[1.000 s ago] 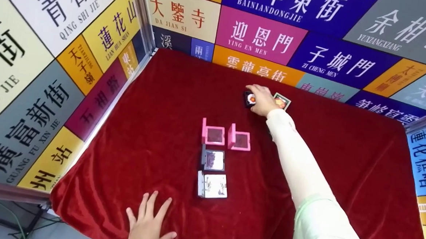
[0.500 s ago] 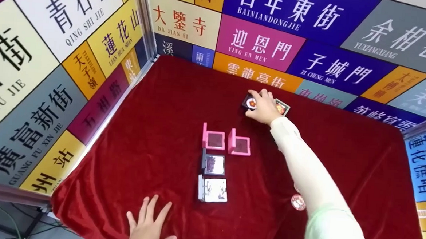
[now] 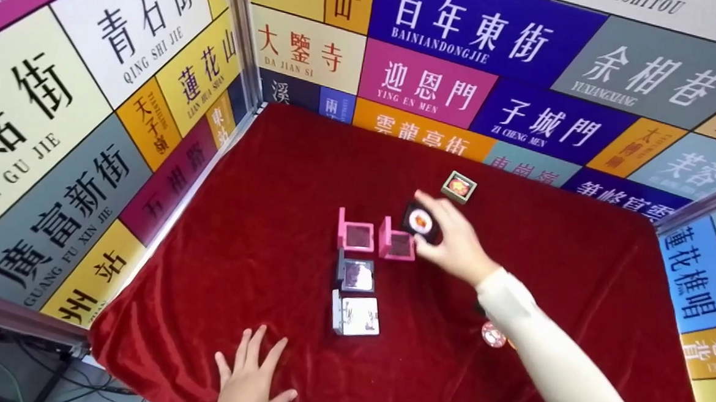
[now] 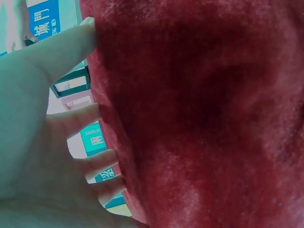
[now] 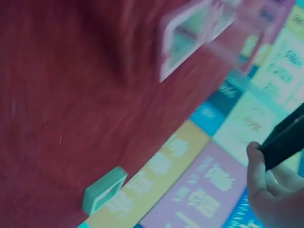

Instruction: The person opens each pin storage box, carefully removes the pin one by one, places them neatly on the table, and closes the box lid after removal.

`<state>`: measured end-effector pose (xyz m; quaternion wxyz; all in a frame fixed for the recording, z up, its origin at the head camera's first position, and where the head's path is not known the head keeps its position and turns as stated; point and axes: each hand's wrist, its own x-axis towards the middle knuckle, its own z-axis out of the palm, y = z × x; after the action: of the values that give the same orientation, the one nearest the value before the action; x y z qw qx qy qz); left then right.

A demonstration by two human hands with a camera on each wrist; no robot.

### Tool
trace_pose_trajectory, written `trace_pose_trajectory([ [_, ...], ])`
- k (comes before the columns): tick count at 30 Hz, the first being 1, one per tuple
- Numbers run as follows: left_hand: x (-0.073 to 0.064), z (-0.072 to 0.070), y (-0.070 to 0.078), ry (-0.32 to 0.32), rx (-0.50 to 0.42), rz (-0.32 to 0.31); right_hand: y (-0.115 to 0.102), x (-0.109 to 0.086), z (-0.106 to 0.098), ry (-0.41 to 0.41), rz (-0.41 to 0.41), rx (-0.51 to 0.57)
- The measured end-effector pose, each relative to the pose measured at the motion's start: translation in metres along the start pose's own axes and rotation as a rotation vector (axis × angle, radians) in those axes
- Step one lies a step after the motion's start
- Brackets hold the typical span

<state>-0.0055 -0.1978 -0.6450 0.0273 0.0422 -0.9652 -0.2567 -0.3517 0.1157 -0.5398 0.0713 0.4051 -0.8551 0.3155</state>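
Note:
My right hand (image 3: pixel 457 246) grips a small black square box (image 3: pixel 411 217) with a white disc and orange-red flower on its face. It is raised just right of two pink hinged cases, the left pink case (image 3: pixel 364 248) and the right pink case (image 3: pixel 399 255), both with lids up. In the right wrist view the black box (image 5: pixel 287 141) is pinched between thumb and fingers. My left hand (image 3: pixel 248 380) lies with fingers spread on the red cloth (image 3: pixel 175 289). Below the pink cases stand an open dark case (image 3: pixel 359 276) and an open white case (image 3: pixel 361 316).
A small green-edged box (image 3: pixel 458 186) with a red and yellow picture stands near the back wall. A round red-and-white piece (image 3: pixel 494 335) lies beside my right forearm, which partly covers another piece. Printed sign panels (image 3: pixel 428 85) wall the table.
My right hand has picked up the black box from near the back wall and brought it toward the pink cases. The green-edged box stays behind, now uncovered. My left hand keeps its place.

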Motion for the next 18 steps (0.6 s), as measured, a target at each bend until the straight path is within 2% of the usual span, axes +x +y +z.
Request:
trace_pose_trajectory([
  [2, 0.004, -0.005, 0.008, 0.124, -0.019, 0.053, -0.021, -0.015, 0.001, -0.036, -0.002, 0.040],
  [4, 0.013, -0.010, 0.021, 0.268, -0.084, 0.127, -0.043, -0.029, 0.003, -0.068, -0.010, 0.083],
  [6, 0.024, -0.017, 0.038, 0.356, -0.183, 0.198, -0.064, -0.043, 0.005, -0.087, -0.037, 0.133],
  [7, 0.030, -0.020, 0.047, 0.372, -0.241, 0.228, -0.074, -0.049, 0.006, -0.092, -0.058, 0.161],
  [9, 0.040, -0.026, 0.064, 0.363, -0.354, 0.285, -0.092, -0.061, 0.009, -0.102, -0.104, 0.217],
  [12, 0.050, -0.032, 0.082, 0.301, -0.456, 0.354, -0.115, -0.076, 0.012, -0.120, -0.177, 0.275],
  [15, 0.056, -0.032, 0.094, 0.225, -0.500, 0.410, -0.131, -0.089, 0.013, -0.139, -0.212, 0.305],
  [18, 0.059, -0.031, 0.103, 0.186, -0.525, 0.433, -0.141, -0.099, 0.010, -0.150, -0.200, 0.328],
])
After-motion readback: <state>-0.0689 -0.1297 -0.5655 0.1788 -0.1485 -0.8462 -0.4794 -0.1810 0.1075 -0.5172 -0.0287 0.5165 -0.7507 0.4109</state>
